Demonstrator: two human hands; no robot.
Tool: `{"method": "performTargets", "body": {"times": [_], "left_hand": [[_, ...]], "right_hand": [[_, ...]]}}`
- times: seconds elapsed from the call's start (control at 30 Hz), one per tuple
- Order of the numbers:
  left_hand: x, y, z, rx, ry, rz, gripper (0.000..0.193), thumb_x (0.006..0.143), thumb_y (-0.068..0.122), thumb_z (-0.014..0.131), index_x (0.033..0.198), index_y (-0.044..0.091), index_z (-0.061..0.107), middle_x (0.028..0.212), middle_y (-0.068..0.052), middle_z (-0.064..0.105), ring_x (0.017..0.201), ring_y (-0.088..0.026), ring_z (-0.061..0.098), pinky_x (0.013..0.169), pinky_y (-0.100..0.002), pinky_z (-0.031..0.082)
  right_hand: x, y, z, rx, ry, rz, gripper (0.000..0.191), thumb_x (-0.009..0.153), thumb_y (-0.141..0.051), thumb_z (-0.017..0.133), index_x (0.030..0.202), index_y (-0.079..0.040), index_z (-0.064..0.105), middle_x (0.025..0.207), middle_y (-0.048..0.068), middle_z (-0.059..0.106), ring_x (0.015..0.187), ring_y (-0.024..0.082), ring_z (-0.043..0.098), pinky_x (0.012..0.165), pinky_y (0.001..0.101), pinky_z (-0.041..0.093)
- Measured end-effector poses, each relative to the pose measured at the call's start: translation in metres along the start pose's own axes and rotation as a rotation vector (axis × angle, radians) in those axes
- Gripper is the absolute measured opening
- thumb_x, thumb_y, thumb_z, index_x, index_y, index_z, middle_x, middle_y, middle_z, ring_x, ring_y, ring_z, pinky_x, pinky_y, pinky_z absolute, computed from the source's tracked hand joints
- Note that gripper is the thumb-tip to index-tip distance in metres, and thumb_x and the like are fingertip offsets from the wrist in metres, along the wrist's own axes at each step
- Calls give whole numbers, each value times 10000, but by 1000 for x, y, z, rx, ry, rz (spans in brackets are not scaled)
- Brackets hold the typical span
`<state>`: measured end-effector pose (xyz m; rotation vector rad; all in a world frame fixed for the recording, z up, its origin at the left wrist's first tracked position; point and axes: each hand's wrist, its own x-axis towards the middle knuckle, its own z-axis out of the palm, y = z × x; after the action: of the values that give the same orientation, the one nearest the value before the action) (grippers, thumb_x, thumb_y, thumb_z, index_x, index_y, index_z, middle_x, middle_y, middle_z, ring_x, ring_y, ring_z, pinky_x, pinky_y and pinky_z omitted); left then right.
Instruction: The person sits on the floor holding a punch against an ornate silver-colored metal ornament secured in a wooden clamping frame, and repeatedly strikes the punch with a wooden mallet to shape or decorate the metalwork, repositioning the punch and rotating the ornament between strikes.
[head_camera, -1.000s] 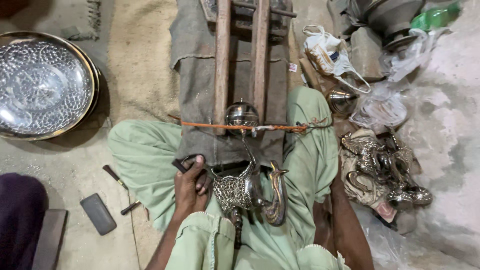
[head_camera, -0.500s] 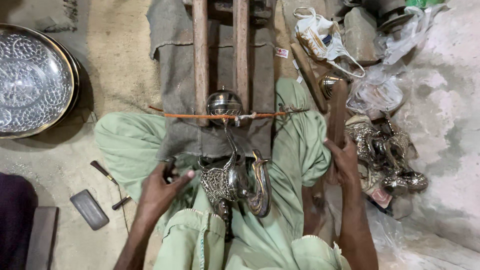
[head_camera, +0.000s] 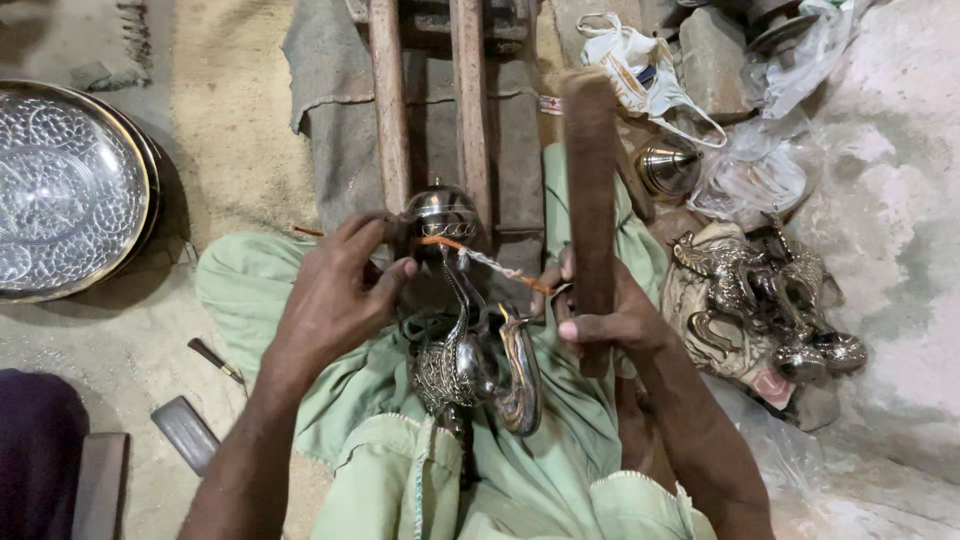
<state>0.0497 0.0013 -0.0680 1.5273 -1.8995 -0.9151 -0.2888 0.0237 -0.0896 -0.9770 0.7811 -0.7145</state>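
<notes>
Left hand (head_camera: 335, 300): fingers (head_camera: 385, 275) curled and pinching the near end of an orange cord (head_camera: 500, 270) against a rounded, polished metal knob (head_camera: 443, 213), apparently to steady it there.

Right hand (head_camera: 610, 320): fingers (head_camera: 600, 328) wrapped firmly round a long, flat wooden bar (head_camera: 590, 190), dark and dull, held upright. The cord's far end meets this hand, so the cord runs taut between the two sets of fingers, likely wound about the knob.

Just below both sets of fingers: an ornate metal figure (head_camera: 470, 360), bird-like, with a curved neck and finely worked silvery surface, resting in the lap on pale green cloth (head_camera: 560, 470), seemingly braced by the legs.

Beyond the left fingers: two parallel wooden rails (head_camera: 390, 110), worn brown, over grey fabric, flanking the knob.

Beyond the right fingers: a heap of similar cast metal figures (head_camera: 760, 300), a small shiny cone-topped piece (head_camera: 668, 167) and crumpled plastic bags (head_camera: 755, 175).

Well away from the left fingers: a large embossed round metal tray (head_camera: 60, 190), a slim hand tool (head_camera: 215, 358) and a flat grey block (head_camera: 188, 432) on the sandy floor (head_camera: 215, 110).
</notes>
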Motion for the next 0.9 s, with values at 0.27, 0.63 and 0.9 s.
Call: {"method": "performTargets", "body": {"times": [0.27, 0.63, 0.9], "left_hand": [[-17, -17, -11, -238, 20, -231, 313, 908, 245, 725, 1134, 30, 707, 817, -96, 770, 676, -127, 710, 590, -296, 544], [8, 3, -2, -1084, 224, -123, 529, 888, 18, 782, 1372, 21, 568, 1010, -99, 738, 924, -193, 733, 841, -340, 644], [29, 30, 24, -894, 217, -32, 527, 923, -43, 758, 1416, 33, 592, 1029, -97, 767, 943, -160, 746, 839, -315, 652]], "right_hand": [[-8, -7, -47, -473, 273, -115, 646, 786, 38, 790, 1333, -52, 459, 1083, 216, 709, 889, 195, 746, 757, 349, 644], [-24, 14, -82, -649, 529, 95, 735, 718, 39, 693, 1415, -30, 470, 1022, 116, 677, 698, 156, 661, 603, 316, 576], [-1, 8, -69, -573, 686, 64, 641, 789, -45, 777, 1351, -12, 472, 985, 96, 685, 690, 142, 673, 567, 299, 577]]}}
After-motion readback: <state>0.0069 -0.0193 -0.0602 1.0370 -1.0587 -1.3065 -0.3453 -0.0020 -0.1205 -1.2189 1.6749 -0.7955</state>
